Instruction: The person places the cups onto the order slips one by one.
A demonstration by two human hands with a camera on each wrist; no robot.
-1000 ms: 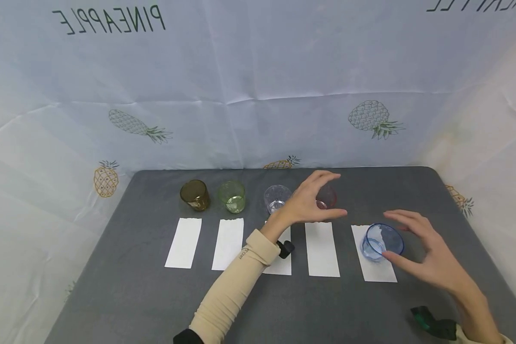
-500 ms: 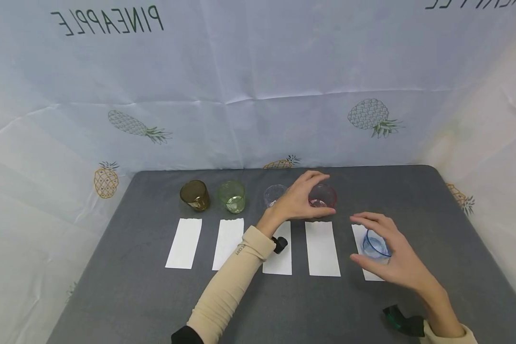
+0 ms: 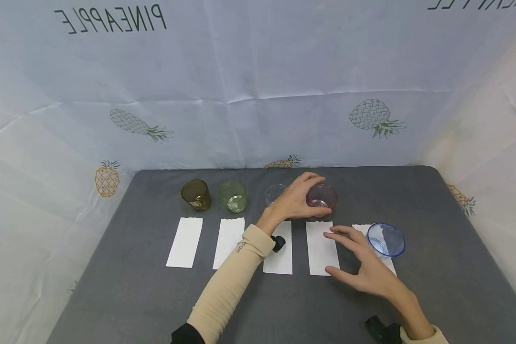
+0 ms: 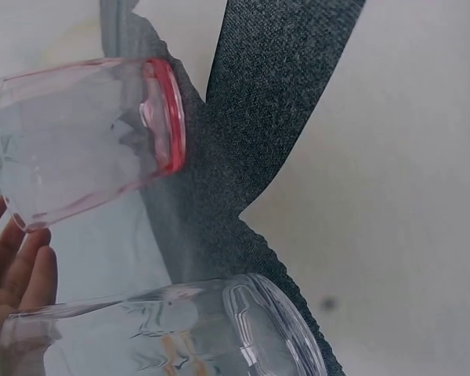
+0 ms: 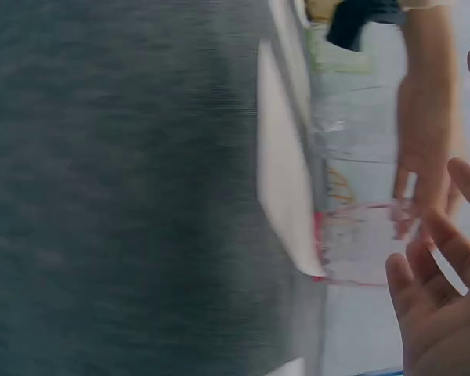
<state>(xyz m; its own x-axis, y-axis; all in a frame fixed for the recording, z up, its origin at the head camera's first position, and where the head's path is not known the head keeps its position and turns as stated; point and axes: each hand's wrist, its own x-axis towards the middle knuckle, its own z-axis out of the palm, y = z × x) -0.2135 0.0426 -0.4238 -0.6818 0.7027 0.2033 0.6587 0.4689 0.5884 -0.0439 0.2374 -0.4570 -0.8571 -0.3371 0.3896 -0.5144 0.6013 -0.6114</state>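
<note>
At the back right of the row stands a pink glass point(image 3: 325, 197), upright. My left hand point(image 3: 295, 198) holds it near the rim, thumb on the near side and fingers on the far side. In the left wrist view the pink glass point(image 4: 86, 141) has fingertips at its rim, beside a clear glass point(image 4: 164, 333). My right hand point(image 3: 366, 265) holds nothing; its thumb and fingers are spread apart over the table, left of a blue glass point(image 3: 389, 241). The blue glass stands on a white paper strip point(image 3: 360, 229), its lower part hidden behind that hand.
A brown glass point(image 3: 196, 196) and a green glass point(image 3: 233, 197) stand at the back left of the grey table point(image 3: 124, 286). White strips such as the leftmost paper point(image 3: 184, 242) lie in front of the row. A pineapple-printed cloth point(image 3: 241, 129) hangs behind.
My left hand has moved slightly left and drawn its fingers closer around the pink glass. The right hand has left the blue glass and moved left.
</note>
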